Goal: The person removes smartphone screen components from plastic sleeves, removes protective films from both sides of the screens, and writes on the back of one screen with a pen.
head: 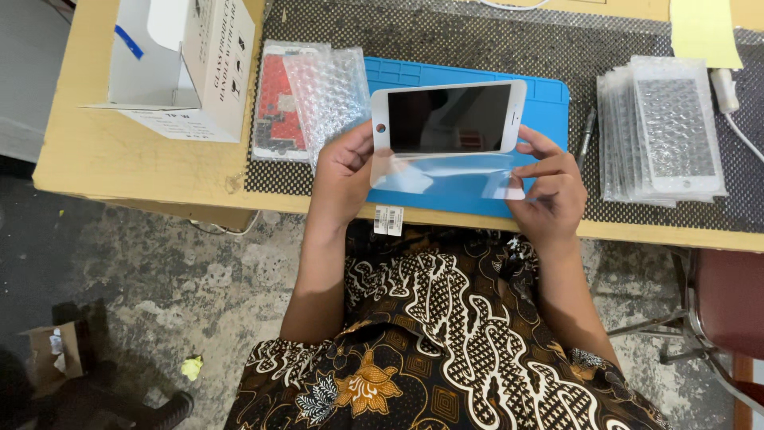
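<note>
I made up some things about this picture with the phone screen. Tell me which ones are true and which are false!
1. Both hands hold the white phone screen. True: the left hand and right hand grip its two ends.
2. The mat under it is red. False: it is blue.
3. A stack of bubble-wrapped screens lies beside the right hand. True.
4. The white cardboard box stands on the floor. False: it stands on the table.
5. A clear film hangs below the screen. True.
</note>
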